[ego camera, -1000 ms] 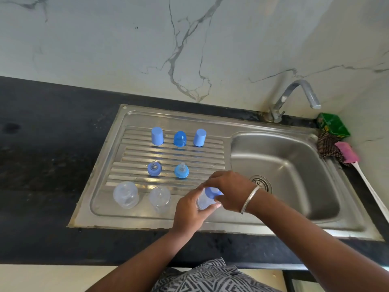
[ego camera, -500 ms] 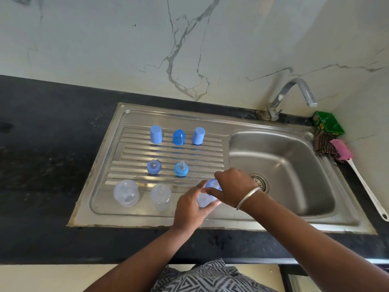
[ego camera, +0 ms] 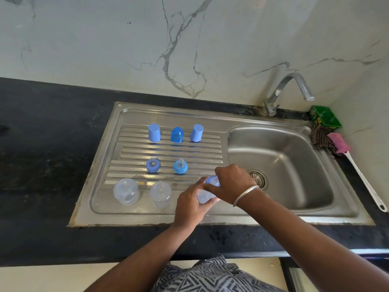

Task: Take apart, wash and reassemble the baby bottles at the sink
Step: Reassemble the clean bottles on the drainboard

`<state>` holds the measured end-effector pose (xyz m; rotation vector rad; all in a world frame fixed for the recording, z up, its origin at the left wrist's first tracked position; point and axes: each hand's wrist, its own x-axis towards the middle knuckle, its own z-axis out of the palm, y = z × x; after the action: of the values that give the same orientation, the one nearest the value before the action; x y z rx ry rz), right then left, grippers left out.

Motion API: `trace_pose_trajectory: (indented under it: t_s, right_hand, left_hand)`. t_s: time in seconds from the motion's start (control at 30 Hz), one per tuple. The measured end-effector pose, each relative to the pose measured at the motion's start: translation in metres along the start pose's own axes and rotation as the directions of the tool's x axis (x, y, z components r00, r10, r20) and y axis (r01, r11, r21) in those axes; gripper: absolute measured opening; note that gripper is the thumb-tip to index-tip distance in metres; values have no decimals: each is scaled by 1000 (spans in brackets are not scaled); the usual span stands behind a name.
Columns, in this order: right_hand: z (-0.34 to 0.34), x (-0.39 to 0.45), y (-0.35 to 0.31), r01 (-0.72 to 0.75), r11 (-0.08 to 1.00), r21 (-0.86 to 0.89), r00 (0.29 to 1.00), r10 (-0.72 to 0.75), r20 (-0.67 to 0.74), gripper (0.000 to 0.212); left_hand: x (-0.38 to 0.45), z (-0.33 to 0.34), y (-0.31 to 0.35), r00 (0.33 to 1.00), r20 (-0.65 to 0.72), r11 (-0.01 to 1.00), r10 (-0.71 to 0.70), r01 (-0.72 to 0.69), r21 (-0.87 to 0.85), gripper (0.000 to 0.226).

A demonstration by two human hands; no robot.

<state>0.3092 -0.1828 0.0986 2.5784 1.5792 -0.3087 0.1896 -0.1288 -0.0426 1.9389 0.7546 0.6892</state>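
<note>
head view: over the sink's drainboard [ego camera: 101, 199], the left hand [ego camera: 190, 205] grips a clear bottle [ego camera: 203, 196] while the right hand [ego camera: 232, 182] pinches its blue collar [ego camera: 212, 180]. likely twisting; best to hold the bottle steady and turn only the collar. two bottles [ego camera: 126, 191] stand open, apparently empty; basin [ego camera: 280, 165] apparently empty.

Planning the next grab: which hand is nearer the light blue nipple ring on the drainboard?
Left. The left hand sits just below and right of the light blue nipple ring; the right hand is farther right, toward the sink drain.
</note>
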Motion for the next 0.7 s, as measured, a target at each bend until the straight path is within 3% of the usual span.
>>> trace_pose_trajectory:
  t_s: [0.1, 0.2, 0.27, 0.43, 0.6, 0.67, 0.7]
  right_hand:
    - [2, -4, 0, 61, 996, 66, 996, -56, -68, 49]
    - [2, -4, 4, 128, 983, 134, 992, -127, -18, 38]
    - [1, -2, 3, 99, 989, 111, 995, -98, -14, 26]
    - [1, -1, 4, 22, 1000, 16, 999, -22, -41, 56]
    - [5, -5, 9, 168, 968, 186, 986, -164, -36, 40]
    - [5, -2, 7, 126, 983, 135, 991, -119, -53, 26]
    - [5, 0, 8, 77, 993, 90, 996, -72, -51, 34]
  left_hand:
    - [-1, 1, -3, 1000, 17, 1000, 5, -5, 2, 60]
    - [0, 2, -6, 999, 27, 1000, 21, -22, 21, 70]
    - [0, 3, -7, 999, 27, 999, 18, -19, 32, 69]
    - [0, 2, -4, 1000, -6, 1000, -4, 4, 24, 56]
    - [0, 4, -9, 1000, 23, 999, 5, -5, 36, 70]
    - [0, 4, -8, 1000, 17, 999, 4, -5, 50, 70]
    - [0, 3, -7, 1000, 11, 999, 5, -6, 53, 67]
